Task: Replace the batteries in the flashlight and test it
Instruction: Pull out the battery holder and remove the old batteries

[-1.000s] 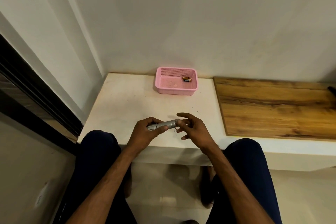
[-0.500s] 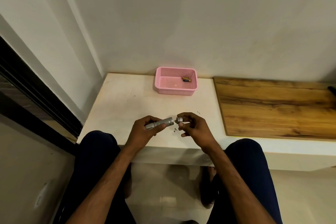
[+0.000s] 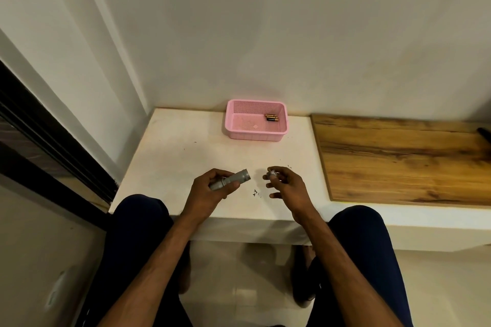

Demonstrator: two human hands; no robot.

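Note:
A silver flashlight body [image 3: 233, 179] lies tilted in my left hand [image 3: 204, 194], its open end pointing up and to the right. My right hand [image 3: 285, 186] pinches the small silver end cap [image 3: 271, 175] between thumb and fingertips, a short gap away from the body's open end. Both hands hover over the near part of the white table [image 3: 202, 151]. At the table's back, a pink plastic basket [image 3: 239, 125] holds a few black and gold batteries [image 3: 271, 117] in its far right corner.
A wooden board [image 3: 398, 159] covers the surface to the right of the white table. Small dark specks [image 3: 256, 192] lie on the table between my hands. Walls close in behind and to the left. My knees sit under the table's front edge.
The end cap has come off the flashlight body. My right hand has drawn it away to the right, while my left hand keeps the body and has tilted it slightly.

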